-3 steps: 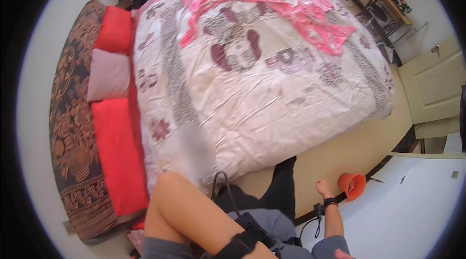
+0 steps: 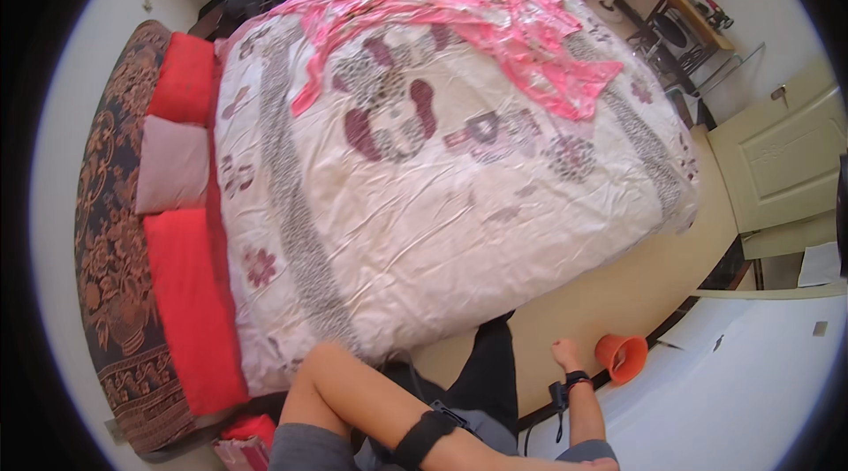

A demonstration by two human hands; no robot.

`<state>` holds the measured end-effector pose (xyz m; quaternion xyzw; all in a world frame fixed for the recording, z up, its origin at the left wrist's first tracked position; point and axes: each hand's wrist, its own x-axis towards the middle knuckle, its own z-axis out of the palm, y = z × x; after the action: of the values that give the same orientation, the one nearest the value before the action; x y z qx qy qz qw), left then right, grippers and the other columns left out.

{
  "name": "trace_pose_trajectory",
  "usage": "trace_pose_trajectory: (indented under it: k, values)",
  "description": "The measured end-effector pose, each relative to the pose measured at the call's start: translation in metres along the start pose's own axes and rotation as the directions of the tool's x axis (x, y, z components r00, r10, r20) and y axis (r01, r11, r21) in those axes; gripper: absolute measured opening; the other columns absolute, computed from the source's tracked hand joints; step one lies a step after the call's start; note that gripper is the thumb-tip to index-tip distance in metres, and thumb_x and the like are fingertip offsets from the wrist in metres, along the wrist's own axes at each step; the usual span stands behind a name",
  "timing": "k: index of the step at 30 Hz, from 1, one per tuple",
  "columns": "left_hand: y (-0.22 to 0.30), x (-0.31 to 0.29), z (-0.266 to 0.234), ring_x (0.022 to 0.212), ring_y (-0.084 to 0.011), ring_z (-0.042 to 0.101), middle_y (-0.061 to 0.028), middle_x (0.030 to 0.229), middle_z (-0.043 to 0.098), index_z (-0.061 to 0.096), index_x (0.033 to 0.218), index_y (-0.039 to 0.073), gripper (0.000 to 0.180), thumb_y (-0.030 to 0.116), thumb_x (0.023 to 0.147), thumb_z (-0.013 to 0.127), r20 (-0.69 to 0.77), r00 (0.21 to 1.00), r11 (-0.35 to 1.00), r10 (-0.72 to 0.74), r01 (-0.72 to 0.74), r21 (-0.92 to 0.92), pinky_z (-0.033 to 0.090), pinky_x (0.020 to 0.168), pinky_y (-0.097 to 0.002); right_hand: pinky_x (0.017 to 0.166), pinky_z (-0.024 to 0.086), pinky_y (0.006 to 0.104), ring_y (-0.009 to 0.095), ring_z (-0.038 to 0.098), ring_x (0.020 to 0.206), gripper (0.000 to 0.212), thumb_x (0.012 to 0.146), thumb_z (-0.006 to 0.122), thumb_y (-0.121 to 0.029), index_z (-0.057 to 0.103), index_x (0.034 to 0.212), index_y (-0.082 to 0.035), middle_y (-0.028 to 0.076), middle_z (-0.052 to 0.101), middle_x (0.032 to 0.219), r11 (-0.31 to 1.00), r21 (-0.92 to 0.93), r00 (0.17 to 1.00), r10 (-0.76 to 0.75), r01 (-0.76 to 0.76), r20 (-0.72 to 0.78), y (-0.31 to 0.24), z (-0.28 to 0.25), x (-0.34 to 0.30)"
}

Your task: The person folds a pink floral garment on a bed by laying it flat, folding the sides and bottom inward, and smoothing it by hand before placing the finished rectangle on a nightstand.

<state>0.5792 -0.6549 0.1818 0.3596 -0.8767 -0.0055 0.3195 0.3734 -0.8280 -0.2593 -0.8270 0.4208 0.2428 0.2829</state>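
light is bright and diffuse, with a soft sheen on the pale bedspread (image 2: 397, 241) and pink cloth (image 2: 565, 74). the dark headboard (image 2: 119, 286) bends toward the black fisheye rim. the right hand (image 2: 566, 353) seems slightly soft, though too small to be sure.

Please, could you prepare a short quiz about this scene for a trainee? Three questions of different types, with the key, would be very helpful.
1. Which thing is nearest to the right hand?
a) the wheelchair
b) the orange bin
c) the door

2. True or false: the pink patterned cloth lies on the bed.

3. Fill in: the broad black band goes around the person's ____ forearm.

Key: 1. b; 2. true; 3. left.
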Motion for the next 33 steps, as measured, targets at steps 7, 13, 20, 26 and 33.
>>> trace_pose_trajectory:
  k: [7, 13, 20, 26, 33]
  values:
    - [-0.341, -0.097, 0.284, 0.108, -0.0329, 0.041, -0.0188, 0.125, 0.036, 0.032, 0.125, 0.003, 0.064, 0.013, 0.069, 0.061, -0.020, 0.074, 0.059, -0.997, 0.901, 0.431, 0.036, 0.087, -0.0436, 0.064, 0.045, 0.0331, 0.028, 0.059, 0.069, 0.020, 0.075, 0.052, -0.018, 0.063, 0.084, -0.004, 0.015, 0.061, 0.072, 0.786, 0.578, 0.955, -0.051, 0.220, -0.294, -0.012, -0.191, 0.250]
    - [-0.401, -0.186, 0.305, 0.118, -0.0373, 0.033, -0.0209, 0.136, 0.022, 0.023, 0.132, 0.013, 0.082, 0.022, 0.064, 0.068, 0.248, -0.275, -0.185, -0.929, 0.925, 0.332, 0.034, 0.091, -0.0462, 0.059, 0.046, 0.0234, 0.014, 0.059, 0.066, 0.020, 0.077, 0.050, -0.006, 0.054, 0.095, 0.001, 0.009, 0.061, 0.081, 0.578, 0.728, 0.902, -0.031, 0.368, -0.431, -0.044, -0.310, 0.478]
    - [-0.425, -0.208, 0.371, 0.121, -0.0376, 0.030, -0.0179, 0.137, 0.021, 0.026, 0.131, 0.008, 0.069, 0.019, 0.069, 0.055, 0.231, -0.466, -0.354, -0.854, 0.847, 0.397, 0.029, 0.095, -0.0478, 0.056, 0.047, 0.0248, 0.015, 0.057, 0.068, 0.038, 0.072, 0.060, -0.009, 0.046, 0.105, 0.001, 0.007, 0.059, 0.087, 0.112, 0.918, 0.870, 0.294, 0.381, -0.397, -0.101, -0.367, 0.631]
    - [-0.421, -0.202, 0.377, 0.118, -0.0402, 0.032, -0.0195, 0.136, 0.023, 0.029, 0.129, 0.008, 0.065, 0.022, 0.070, 0.054, 0.227, -0.448, -0.345, -0.865, 0.858, 0.381, 0.031, 0.095, -0.0435, 0.055, 0.043, 0.0234, 0.012, 0.053, 0.064, 0.029, 0.073, 0.061, -0.010, 0.051, 0.098, 0.001, 0.004, 0.058, 0.081, -0.082, 0.989, 0.975, 0.196, 0.124, -0.106, -0.147, -0.414, 0.657]
    - [-0.497, -0.173, 0.296, 0.114, -0.0284, 0.042, -0.0164, 0.125, 0.041, 0.035, 0.125, 0.007, 0.062, 0.051, 0.082, 0.042, 0.575, -0.475, -0.723, -0.666, 0.602, -0.340, 0.035, 0.092, -0.0414, 0.050, 0.038, 0.0214, 0.008, 0.049, 0.057, 0.009, 0.071, 0.056, -0.003, 0.054, 0.080, 0.000, 0.001, 0.054, 0.069, 0.199, 0.963, 0.810, -0.585, 0.184, -0.034, -0.166, -0.393, 0.507]
